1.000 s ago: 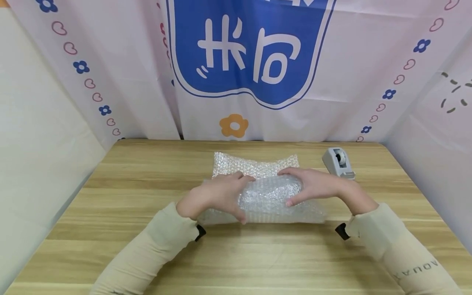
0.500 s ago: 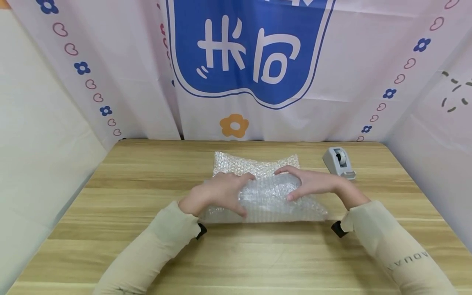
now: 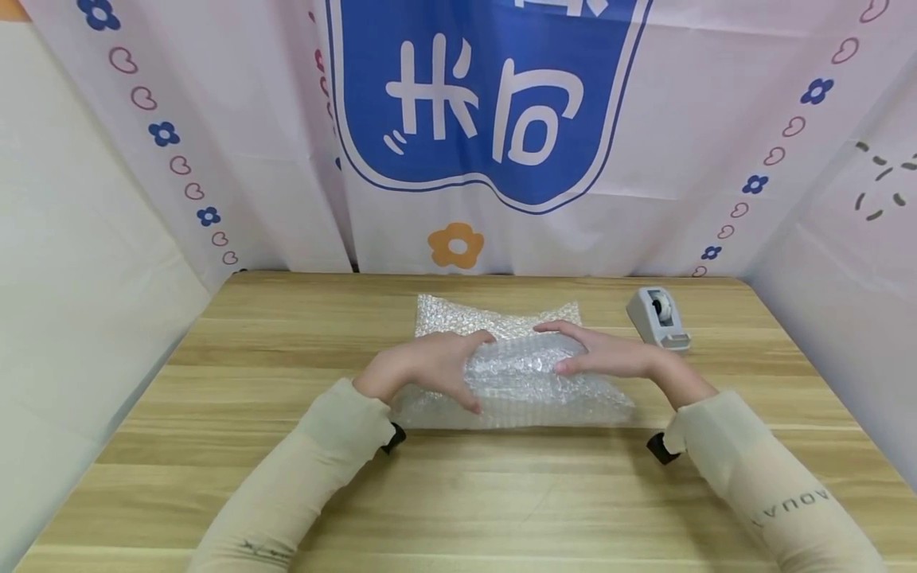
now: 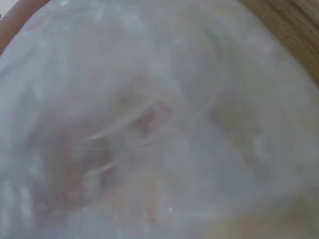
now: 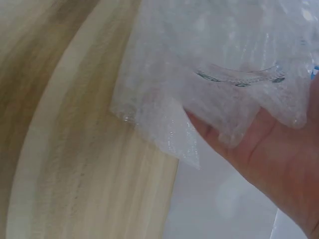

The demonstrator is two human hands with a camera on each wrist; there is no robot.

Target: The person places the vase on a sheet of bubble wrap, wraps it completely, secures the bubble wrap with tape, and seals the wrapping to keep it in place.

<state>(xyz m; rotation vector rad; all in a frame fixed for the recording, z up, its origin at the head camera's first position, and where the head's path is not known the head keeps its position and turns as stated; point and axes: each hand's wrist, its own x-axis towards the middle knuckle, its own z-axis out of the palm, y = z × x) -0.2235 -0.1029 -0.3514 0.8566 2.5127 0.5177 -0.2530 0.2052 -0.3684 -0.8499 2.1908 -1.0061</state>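
Observation:
Clear bubble wrap (image 3: 526, 370) is rolled into a thick bundle at the middle of the table, and its far end lies flat behind the roll. My left hand (image 3: 435, 364) grips the bundle's left end, thumb on the near side and fingers over the far side. At the right end my right hand (image 3: 609, 354) holds the roll the same way. Inside the wrap (image 5: 224, 35), the right wrist view shows a curved, clear rim like that of a glass vessel; the rest of it is hidden. Blurred wrap (image 4: 164, 149) fills most of the left wrist view.
A grey tape dispenser (image 3: 657, 318) with a roll of tape stands at the back right of the wooden table (image 3: 458, 501). Printed cloth (image 3: 473, 215) hangs behind the table, and pale cloth walls flank both sides.
The rolled part has turned and shifted slightly away from the person. Both thumbs have moved a little farther forward with it, while the tape dispenser stays put.

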